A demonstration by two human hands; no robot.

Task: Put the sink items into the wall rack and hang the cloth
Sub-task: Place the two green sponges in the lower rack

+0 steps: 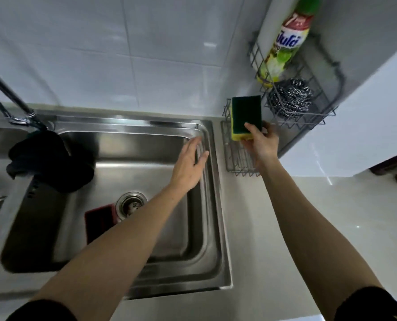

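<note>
Two bare hands reach out over a steel sink (213, 205). At far left a dark cloth (51, 158) is draped beneath the tap (9, 112), over the divider between basins. A red sponge (99, 220) lies on the basin floor beside the drain (130, 203). The left hand (189, 163) hovers above the basin's right side, fingers spread, holding nothing. The right hand (261, 141) grips a green-and-yellow sponge (246, 117) upright over the lower wire tray (237, 158). Further right, the wall rack (318, 117) holds a steel scourer (290, 98) and a dish-soap bottle (288, 40).
</note>
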